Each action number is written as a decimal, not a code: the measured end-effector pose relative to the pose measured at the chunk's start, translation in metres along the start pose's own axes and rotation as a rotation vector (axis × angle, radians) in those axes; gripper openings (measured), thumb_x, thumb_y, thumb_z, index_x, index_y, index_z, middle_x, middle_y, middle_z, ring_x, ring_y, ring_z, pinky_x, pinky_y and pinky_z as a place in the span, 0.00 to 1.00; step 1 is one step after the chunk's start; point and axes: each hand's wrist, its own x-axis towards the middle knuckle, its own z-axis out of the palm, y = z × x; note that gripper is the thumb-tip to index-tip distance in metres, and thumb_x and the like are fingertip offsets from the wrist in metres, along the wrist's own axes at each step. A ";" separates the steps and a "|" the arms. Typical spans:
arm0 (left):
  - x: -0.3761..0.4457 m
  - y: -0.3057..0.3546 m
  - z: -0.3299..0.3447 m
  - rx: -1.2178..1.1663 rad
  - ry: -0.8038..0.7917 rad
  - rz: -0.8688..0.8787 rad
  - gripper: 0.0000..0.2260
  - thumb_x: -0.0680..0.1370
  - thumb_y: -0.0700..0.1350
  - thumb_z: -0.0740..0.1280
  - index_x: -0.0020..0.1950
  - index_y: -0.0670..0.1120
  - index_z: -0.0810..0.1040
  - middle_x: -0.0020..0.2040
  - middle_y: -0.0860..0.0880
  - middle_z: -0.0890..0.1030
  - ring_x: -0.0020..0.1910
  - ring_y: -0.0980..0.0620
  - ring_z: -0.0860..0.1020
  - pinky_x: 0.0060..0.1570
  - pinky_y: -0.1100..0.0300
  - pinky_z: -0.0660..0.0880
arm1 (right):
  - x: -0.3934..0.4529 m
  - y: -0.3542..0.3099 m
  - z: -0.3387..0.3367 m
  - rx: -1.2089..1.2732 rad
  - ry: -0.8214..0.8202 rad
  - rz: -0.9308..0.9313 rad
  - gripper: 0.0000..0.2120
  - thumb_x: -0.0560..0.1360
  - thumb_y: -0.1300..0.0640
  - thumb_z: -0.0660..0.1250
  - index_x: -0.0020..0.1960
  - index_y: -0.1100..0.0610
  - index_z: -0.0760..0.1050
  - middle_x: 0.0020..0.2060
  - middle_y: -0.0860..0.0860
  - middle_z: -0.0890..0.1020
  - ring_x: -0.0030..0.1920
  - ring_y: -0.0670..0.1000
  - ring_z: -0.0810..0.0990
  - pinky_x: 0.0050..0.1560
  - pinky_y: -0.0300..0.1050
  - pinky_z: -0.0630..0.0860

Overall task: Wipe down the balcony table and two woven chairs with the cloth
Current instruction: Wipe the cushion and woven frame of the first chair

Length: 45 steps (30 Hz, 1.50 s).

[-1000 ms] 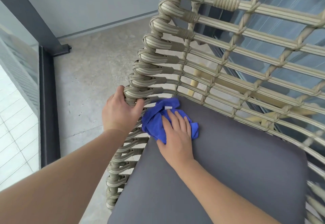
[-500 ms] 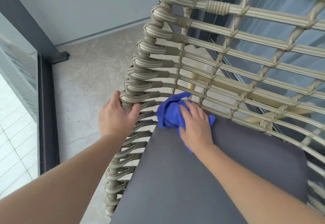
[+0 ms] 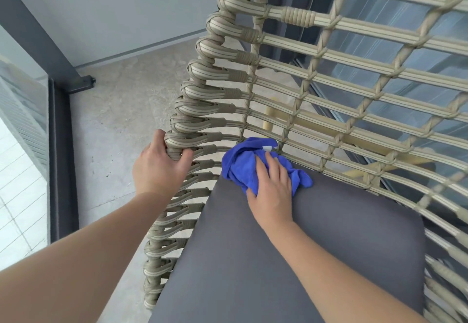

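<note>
A beige woven chair [image 3: 316, 51] with a dark grey seat cushion [image 3: 291, 259] fills the right of the view. My left hand [image 3: 159, 168] grips the chair's wrapped side rim, fingers curled round it. A crumpled blue cloth [image 3: 243, 165] lies at the cushion's far left corner against the woven back. My right hand [image 3: 272, 188] rests flat on the cloth with straight fingers, pressing it onto the cushion. The table and the second chair are out of view.
A pale stone balcony floor [image 3: 121, 125] lies to the left of the chair. A dark railing post [image 3: 60, 158] with glass panel runs along the left edge. A grey wall [image 3: 114, 6] stands behind, and glass doors [image 3: 379, 18] show through the chair's weave.
My right hand with the cloth slid from the cushion's left side up into the back corner, then shifted slightly back onto the cushion. My left hand kept its grip on the rim.
</note>
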 end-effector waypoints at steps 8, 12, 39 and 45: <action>-0.088 0.027 0.008 0.248 -0.005 0.387 0.37 0.78 0.61 0.63 0.81 0.42 0.60 0.81 0.38 0.57 0.81 0.37 0.56 0.77 0.40 0.54 | 0.017 0.023 -0.024 -0.058 -0.197 -0.148 0.35 0.76 0.54 0.72 0.80 0.55 0.63 0.81 0.56 0.62 0.79 0.61 0.62 0.78 0.58 0.60; -0.142 0.035 0.034 0.400 -0.442 0.413 0.46 0.72 0.70 0.65 0.82 0.49 0.54 0.83 0.40 0.52 0.81 0.41 0.56 0.77 0.42 0.58 | 0.010 0.038 -0.033 -0.038 -0.169 -0.118 0.34 0.75 0.57 0.73 0.79 0.56 0.65 0.80 0.56 0.63 0.79 0.60 0.63 0.77 0.57 0.61; -0.181 0.037 0.069 0.739 -0.714 0.283 0.59 0.68 0.79 0.63 0.81 0.52 0.30 0.82 0.43 0.36 0.82 0.42 0.40 0.77 0.45 0.57 | -0.105 0.233 -0.117 0.009 0.123 0.467 0.31 0.78 0.57 0.70 0.78 0.58 0.65 0.78 0.56 0.66 0.74 0.62 0.68 0.71 0.58 0.69; -0.222 0.018 0.062 0.531 -0.542 0.134 0.54 0.69 0.79 0.59 0.83 0.52 0.41 0.83 0.45 0.44 0.82 0.45 0.43 0.77 0.46 0.56 | -0.111 0.231 -0.119 0.084 0.144 0.546 0.30 0.79 0.56 0.69 0.78 0.59 0.64 0.79 0.56 0.64 0.76 0.62 0.65 0.76 0.58 0.64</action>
